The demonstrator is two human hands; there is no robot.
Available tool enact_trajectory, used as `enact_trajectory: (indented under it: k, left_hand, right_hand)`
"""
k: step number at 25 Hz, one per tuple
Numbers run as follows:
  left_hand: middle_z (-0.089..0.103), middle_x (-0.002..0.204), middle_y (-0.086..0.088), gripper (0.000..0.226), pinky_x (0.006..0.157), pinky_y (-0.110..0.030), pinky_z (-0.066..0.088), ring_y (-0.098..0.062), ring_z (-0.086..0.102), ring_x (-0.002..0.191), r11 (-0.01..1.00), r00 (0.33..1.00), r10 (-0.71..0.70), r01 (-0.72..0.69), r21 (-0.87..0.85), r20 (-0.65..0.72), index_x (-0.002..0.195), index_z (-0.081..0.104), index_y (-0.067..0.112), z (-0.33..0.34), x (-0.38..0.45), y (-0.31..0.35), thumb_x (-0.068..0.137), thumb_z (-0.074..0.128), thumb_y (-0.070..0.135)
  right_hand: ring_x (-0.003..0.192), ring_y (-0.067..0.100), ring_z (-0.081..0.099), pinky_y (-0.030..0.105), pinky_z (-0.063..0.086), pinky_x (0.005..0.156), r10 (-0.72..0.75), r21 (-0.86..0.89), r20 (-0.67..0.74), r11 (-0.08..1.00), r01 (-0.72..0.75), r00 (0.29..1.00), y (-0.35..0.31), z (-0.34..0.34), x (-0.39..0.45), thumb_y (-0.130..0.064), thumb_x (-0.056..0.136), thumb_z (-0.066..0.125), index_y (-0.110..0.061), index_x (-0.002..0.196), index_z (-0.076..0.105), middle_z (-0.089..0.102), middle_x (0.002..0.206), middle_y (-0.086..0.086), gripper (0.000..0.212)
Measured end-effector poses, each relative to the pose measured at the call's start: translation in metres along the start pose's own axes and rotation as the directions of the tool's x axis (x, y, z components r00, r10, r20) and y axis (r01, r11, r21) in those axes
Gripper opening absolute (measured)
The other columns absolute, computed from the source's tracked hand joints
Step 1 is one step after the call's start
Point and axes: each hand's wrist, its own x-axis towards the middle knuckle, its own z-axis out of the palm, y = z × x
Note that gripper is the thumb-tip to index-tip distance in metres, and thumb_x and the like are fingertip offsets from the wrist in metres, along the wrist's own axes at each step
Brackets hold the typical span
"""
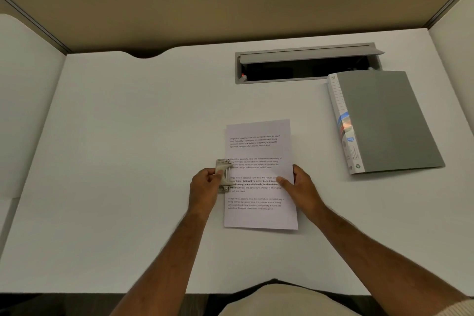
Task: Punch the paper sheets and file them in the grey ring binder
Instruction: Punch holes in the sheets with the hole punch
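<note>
Matt white desk [128, 161], printed paper sheets [259, 218], metal punch [223, 174], smooth grey plastic binder [384, 120].

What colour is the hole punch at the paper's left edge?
Light beige-grey with metal parts; the hole punch shows in the head view, the only one.
</note>
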Motion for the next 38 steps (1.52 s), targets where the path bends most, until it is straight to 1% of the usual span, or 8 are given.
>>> enact_trajectory:
  k: [5,8,10,17,23,27,32,38]
  left_hand:
    - [0.075,0.09,-0.002,0.014,0.061,-0.017,0.049,-0.013,0.069,0.079,0.999,1.0,0.03,-0.03,0.039,0.006,0.099,0.072,0.019,0.002,0.001,0.003,0.099,0.064,0.031]
    - [0.074,0.091,0.003,0.015,0.057,-0.011,0.047,-0.004,0.069,0.078,0.999,1.0,0.026,-0.025,0.04,-0.017,0.103,0.072,0.019,0.002,0.005,0.009,0.099,0.064,0.031]
    - [0.075,0.092,0.007,0.016,0.059,-0.012,0.047,-0.001,0.069,0.079,1.0,0.999,0.018,-0.018,0.016,-0.032,0.105,0.072,0.019,0.002,0.011,0.013,0.099,0.064,0.031]
    - [0.076,0.091,0.006,0.015,0.067,-0.021,0.053,-0.009,0.073,0.084,0.997,0.998,0.046,-0.048,-0.055,-0.047,0.105,0.074,0.02,0.0,0.043,0.036,0.098,0.064,0.029]
    - [0.075,0.089,0.003,0.015,0.073,-0.03,0.057,-0.015,0.072,0.085,0.995,0.993,0.075,-0.081,-0.061,-0.086,0.103,0.074,0.02,-0.003,0.087,0.067,0.097,0.065,0.031]
    - [0.076,0.091,0.001,0.014,0.08,-0.036,0.06,-0.017,0.073,0.086,0.99,0.988,0.127,-0.131,-0.044,-0.084,0.099,0.074,0.02,-0.003,0.123,0.094,0.097,0.065,0.031]
    - [0.074,0.088,0.002,0.011,0.08,-0.036,0.058,-0.02,0.073,0.088,0.987,0.983,0.154,-0.159,-0.036,-0.103,0.092,0.072,0.024,0.005,0.168,0.131,0.095,0.064,0.031]
    - [0.074,0.091,0.0,0.013,0.078,-0.032,0.059,-0.02,0.072,0.088,0.981,0.975,0.186,-0.192,-0.039,-0.123,0.095,0.073,0.019,0.017,0.22,0.174,0.095,0.064,0.028]
  right_hand:
    - [0.102,0.013,0.071,0.034,0.06,0.086,0.01,0.005,-0.008,1.0,-0.01,1.0,0.0,-0.008,0.0,-0.028,0.095,0.068,-0.021,0.129,0.057,0.07,0.123,-0.004,0.036]
    - [0.103,0.012,0.07,0.031,0.059,0.086,0.007,-0.016,-0.028,1.0,-0.008,1.0,-0.006,-0.015,0.003,-0.028,0.096,0.067,-0.022,0.129,0.056,0.068,0.122,-0.006,0.035]
    - [0.103,0.011,0.069,0.027,0.058,0.082,0.004,-0.021,-0.047,1.0,-0.006,0.999,-0.009,-0.019,0.007,-0.029,0.096,0.066,-0.022,0.129,0.056,0.068,0.121,-0.006,0.035]
    - [0.095,0.003,0.069,0.012,0.055,0.064,-0.004,-0.031,-0.052,1.0,0.003,0.999,-0.02,-0.022,0.019,-0.027,0.096,0.067,-0.022,0.126,0.057,0.069,0.116,-0.009,0.031]
    - [0.093,-0.001,0.07,0.013,0.056,0.069,-0.002,-0.023,-0.036,1.0,0.001,0.999,-0.022,-0.017,0.031,-0.024,0.095,0.068,-0.021,0.126,0.059,0.07,0.115,-0.012,0.032]
    - [0.095,0.002,0.072,0.023,0.06,0.079,0.007,-0.026,-0.025,1.0,-0.007,1.0,-0.022,-0.016,0.037,-0.028,0.094,0.069,-0.024,0.126,0.06,0.071,0.116,-0.014,0.033]
    - [0.089,-0.001,0.071,0.016,0.057,0.067,0.018,-0.075,-0.034,0.997,-0.021,0.999,-0.021,-0.014,0.037,-0.031,0.094,0.068,-0.028,0.12,0.057,0.069,0.113,-0.016,0.029]
    - [0.092,-0.003,0.07,0.015,0.057,0.069,0.029,-0.078,-0.043,0.996,-0.032,0.999,-0.02,-0.014,0.037,-0.029,0.094,0.068,-0.031,0.116,0.057,0.069,0.113,-0.017,0.024]
